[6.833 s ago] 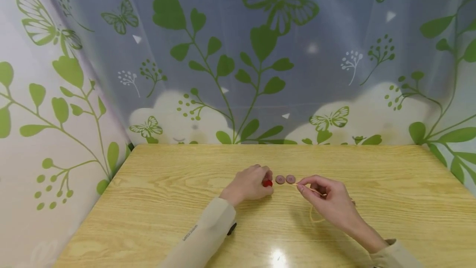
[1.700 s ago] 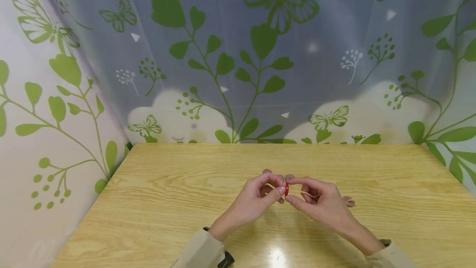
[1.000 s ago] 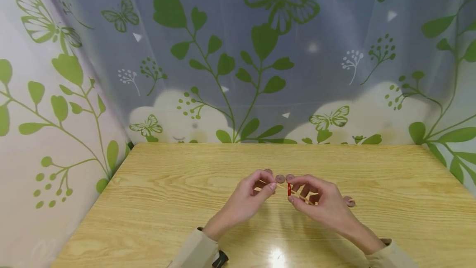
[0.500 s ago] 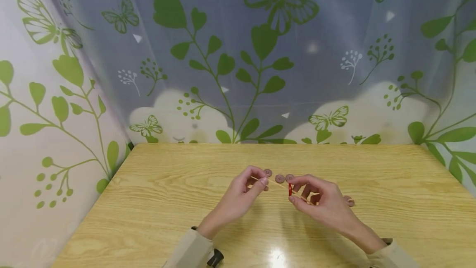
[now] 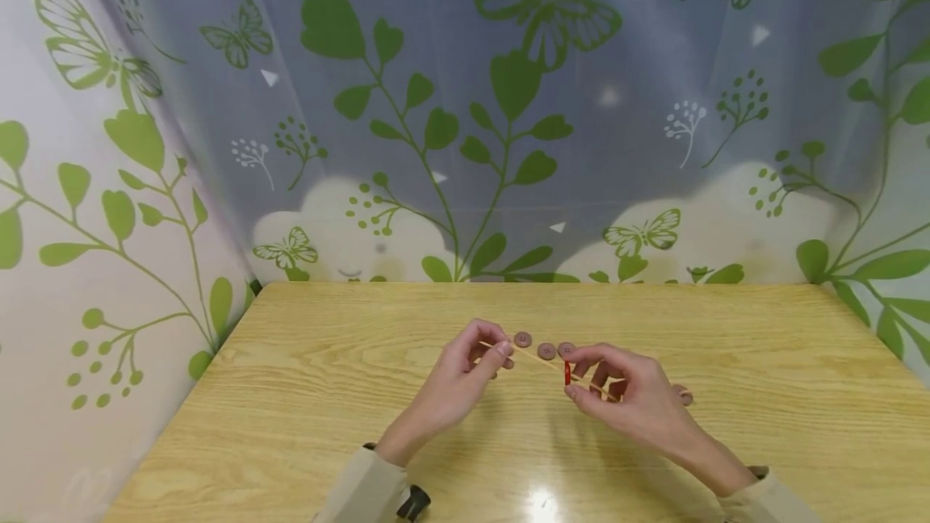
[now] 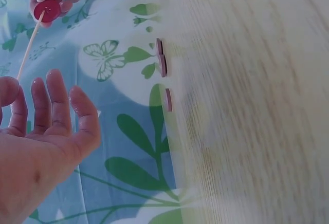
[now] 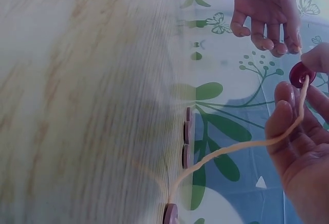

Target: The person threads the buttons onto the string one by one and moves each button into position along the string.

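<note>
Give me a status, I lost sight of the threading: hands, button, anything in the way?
Left hand pinches the cord end. Right hand pinches the red button, cord through it. Three pink buttons on the table behind, clear of the hands.

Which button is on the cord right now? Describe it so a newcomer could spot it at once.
Start at the wooden table and find the two hands above its middle. A tan cord runs between them, from the left hand to the right hand. The button sits on it at the right fingertips: bright red, held on edge in the air, while the dull pink buttons lie flat on the table.
</note>
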